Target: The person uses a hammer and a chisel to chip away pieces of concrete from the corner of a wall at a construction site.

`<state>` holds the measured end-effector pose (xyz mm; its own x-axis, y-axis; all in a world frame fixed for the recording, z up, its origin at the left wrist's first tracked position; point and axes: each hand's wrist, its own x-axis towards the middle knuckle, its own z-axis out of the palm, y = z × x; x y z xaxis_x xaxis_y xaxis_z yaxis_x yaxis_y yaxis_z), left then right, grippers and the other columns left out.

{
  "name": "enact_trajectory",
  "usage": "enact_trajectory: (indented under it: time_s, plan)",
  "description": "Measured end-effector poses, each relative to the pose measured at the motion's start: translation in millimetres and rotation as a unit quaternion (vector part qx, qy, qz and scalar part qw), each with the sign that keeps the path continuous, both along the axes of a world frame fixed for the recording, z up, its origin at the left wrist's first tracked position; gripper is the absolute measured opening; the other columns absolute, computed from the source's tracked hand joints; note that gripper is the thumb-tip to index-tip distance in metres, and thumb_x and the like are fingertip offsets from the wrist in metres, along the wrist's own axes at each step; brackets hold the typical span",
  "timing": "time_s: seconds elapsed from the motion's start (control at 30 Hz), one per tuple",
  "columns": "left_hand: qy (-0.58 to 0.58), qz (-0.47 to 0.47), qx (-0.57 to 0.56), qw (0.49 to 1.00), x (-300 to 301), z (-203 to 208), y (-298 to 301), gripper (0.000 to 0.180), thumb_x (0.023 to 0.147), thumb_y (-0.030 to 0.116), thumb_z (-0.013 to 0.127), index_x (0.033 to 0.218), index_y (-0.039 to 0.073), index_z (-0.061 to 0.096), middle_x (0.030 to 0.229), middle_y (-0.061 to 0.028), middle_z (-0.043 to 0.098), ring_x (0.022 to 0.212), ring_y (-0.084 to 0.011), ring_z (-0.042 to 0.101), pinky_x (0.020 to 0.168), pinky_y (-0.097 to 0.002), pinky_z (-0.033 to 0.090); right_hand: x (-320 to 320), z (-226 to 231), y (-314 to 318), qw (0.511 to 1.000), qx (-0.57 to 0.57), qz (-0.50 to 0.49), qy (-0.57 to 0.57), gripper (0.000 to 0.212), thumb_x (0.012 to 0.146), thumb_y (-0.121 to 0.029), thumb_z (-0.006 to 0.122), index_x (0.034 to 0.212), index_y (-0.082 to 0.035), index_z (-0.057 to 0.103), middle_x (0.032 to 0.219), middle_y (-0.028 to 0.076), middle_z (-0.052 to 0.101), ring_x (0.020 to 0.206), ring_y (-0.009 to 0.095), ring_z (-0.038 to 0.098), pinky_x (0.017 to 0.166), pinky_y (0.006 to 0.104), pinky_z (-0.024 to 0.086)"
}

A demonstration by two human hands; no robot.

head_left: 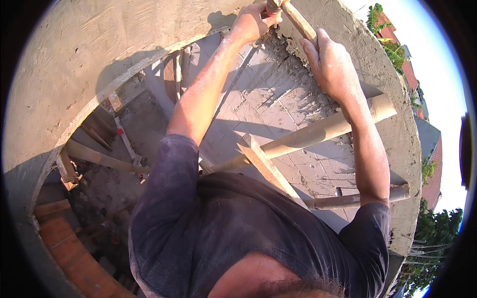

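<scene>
At the top of the head view, my right hand (332,64) is closed around the pale wooden handle of a hammer (301,21). The hammer's far end is partly cut off by the frame edge. My left hand (251,24) is beside that end, its fingers curled around something mostly hidden. Below the two hands, a rough, broken patch of mortar (293,62) runs along the rim of a grey concrete wall (124,42). Pale dust coats both hands and forearms.
A thick bamboo pole (318,130) slants under my right forearm, and another pole (343,200) lies lower. A wooden board (271,166) crosses near my chest. Orange bricks (74,248) curve at lower left. Beyond the right rim are tiled roofs (433,174) and foliage (432,236).
</scene>
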<state>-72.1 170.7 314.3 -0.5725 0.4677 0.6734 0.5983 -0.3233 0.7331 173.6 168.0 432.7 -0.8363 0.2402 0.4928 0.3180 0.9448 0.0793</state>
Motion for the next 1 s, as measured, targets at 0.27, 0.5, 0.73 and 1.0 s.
enact_trajectory:
  time_s: [0.27,0.5,0.73,1.0]
  plan:
    - [0.066,0.014,-0.011,0.998,3,5,3,0.03,0.089,0.025,0.079,0.116,0.012,0.074,0.1,-0.007,0.078,0.099,-0.02,0.073,0.092,-0.0373,0.055,8,17,-33,0.949,-0.102,0.175,0.242,0.027,0.104,-0.027,0.063,0.11,-0.001,0.056,0.067,0.015,0.064,0.061,0.025,0.068,0.061,0.0341,0.052]
    - [0.046,-0.02,-0.039,0.998,5,-3,8,0.037,0.087,0.028,0.082,0.119,0.011,0.073,0.107,-0.0101,0.078,0.101,-0.0246,0.074,0.092,-0.0379,0.055,8,17,-16,0.991,-0.107,0.02,0.077,0.03,0.104,-0.028,0.061,0.098,0.001,0.054,0.072,0.024,0.065,0.068,0.045,0.065,0.063,0.0461,0.052]
    - [0.11,-0.021,-0.018,0.994,-2,5,10,0.041,0.087,0.032,0.081,0.12,0.01,0.073,0.103,-0.0146,0.078,0.097,-0.0297,0.075,0.087,-0.04,0.058,7,-18,-6,0.981,-0.108,-0.009,0.162,0.028,0.102,-0.026,0.064,0.101,0.0,0.055,0.074,0.023,0.067,0.074,0.043,0.071,0.065,0.0465,0.055]
    - [0.059,-0.054,-0.05,0.995,-18,-9,4,0.025,0.093,0.016,0.076,0.117,0.008,0.073,0.098,-0.0019,0.077,0.096,-0.0114,0.072,0.086,-0.0307,0.056,11,18,-44,0.928,-0.168,0.142,0.301,0.029,0.106,-0.027,0.061,0.108,0.002,0.055,0.069,0.006,0.058,0.058,0.017,0.059,0.054,0.0347,0.046]
